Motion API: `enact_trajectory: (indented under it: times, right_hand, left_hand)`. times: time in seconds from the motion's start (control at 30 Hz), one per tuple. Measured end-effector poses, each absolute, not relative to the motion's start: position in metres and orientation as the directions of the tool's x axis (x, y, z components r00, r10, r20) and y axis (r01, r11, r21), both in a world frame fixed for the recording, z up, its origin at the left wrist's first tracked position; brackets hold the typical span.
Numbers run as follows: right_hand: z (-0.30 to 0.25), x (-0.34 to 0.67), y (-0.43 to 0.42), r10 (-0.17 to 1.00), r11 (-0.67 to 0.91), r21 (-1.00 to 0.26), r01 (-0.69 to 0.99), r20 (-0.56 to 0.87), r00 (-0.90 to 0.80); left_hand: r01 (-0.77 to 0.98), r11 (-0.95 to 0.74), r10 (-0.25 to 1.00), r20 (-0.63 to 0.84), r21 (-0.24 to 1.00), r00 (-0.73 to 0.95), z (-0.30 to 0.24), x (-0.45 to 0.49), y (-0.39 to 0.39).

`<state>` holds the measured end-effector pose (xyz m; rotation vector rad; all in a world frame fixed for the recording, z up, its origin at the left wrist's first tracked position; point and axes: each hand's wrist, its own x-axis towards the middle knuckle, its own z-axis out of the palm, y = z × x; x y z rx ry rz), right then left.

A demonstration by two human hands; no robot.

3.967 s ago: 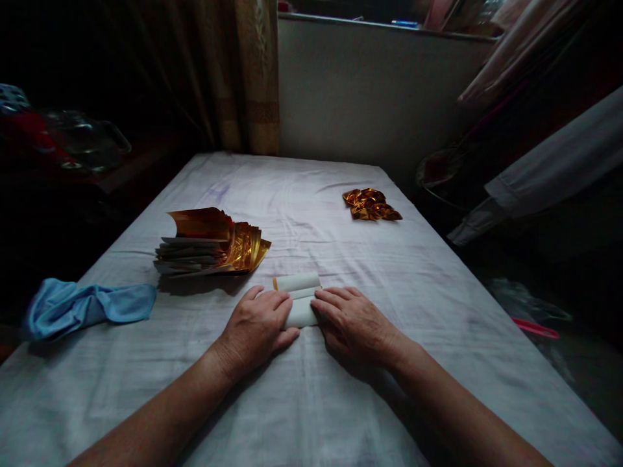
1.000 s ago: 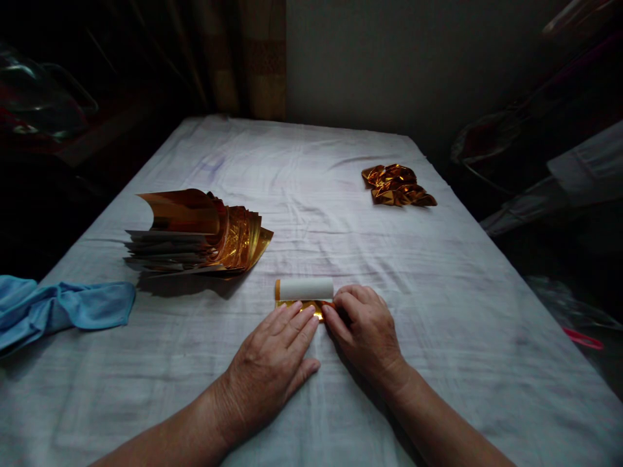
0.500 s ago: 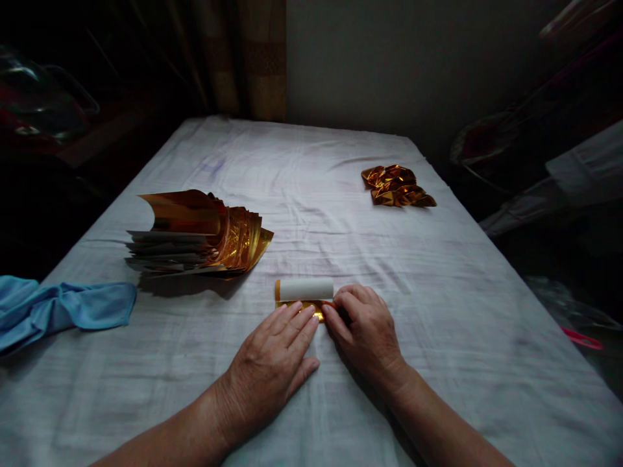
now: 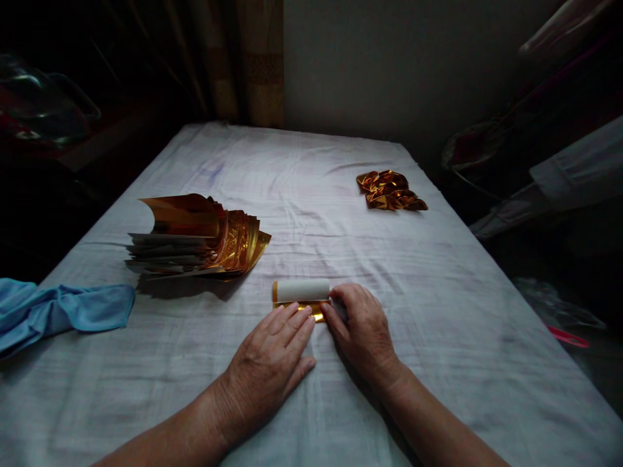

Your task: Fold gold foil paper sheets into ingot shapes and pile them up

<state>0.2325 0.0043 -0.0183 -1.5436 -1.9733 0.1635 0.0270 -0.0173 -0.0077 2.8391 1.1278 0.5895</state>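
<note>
A sheet of gold foil paper [image 4: 302, 290] lies on the cloth in front of me, its pale underside curled up and its shiny gold side showing along the near edge. My left hand [image 4: 275, 347] rests flat with fingers stretched out, the fingertips pressing on that near gold strip. At the sheet's right end, my right hand [image 4: 359, 327] is closed, thumb and bent fingers pinching the edge. The exact grip is partly hidden by the fingers. Left of the hands stands a thick stack of gold foil sheets [image 4: 195, 240], fanned and curled.
Several folded gold foil pieces [image 4: 392, 191] sit at the far right of the bed-like surface. A blue cloth [image 4: 68, 308] lies at the left edge. White cloth [image 4: 311, 402] covers the surface. Beyond the right edge are a pink-handled object [image 4: 568, 336] and clear plastic.
The view has shifted slightly. My right fingers have moved a little at the paper's right end, where an orange corner no longer shows. My left hand stays pressed on the paper.
</note>
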Motion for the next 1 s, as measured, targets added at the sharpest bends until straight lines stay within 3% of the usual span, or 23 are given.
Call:
enact_trajectory:
  times: [0.7, 1.0]
  right_hand:
    - [-0.014, 0.232, 0.005, 0.919, 0.324, -0.468, 0.822, 0.363, -0.155]
    - [-0.012, 0.226, 0.001, 0.938, 0.277, -0.364, 0.889, 0.304, -0.168]
  left_hand:
    - [0.670, -0.724, 0.675, 0.366, 0.164, 0.641, -0.021, 0.028, -0.019]
    - [0.666, -0.730, 0.668, 0.362, 0.151, 0.650, -0.021, 0.028, -0.016]
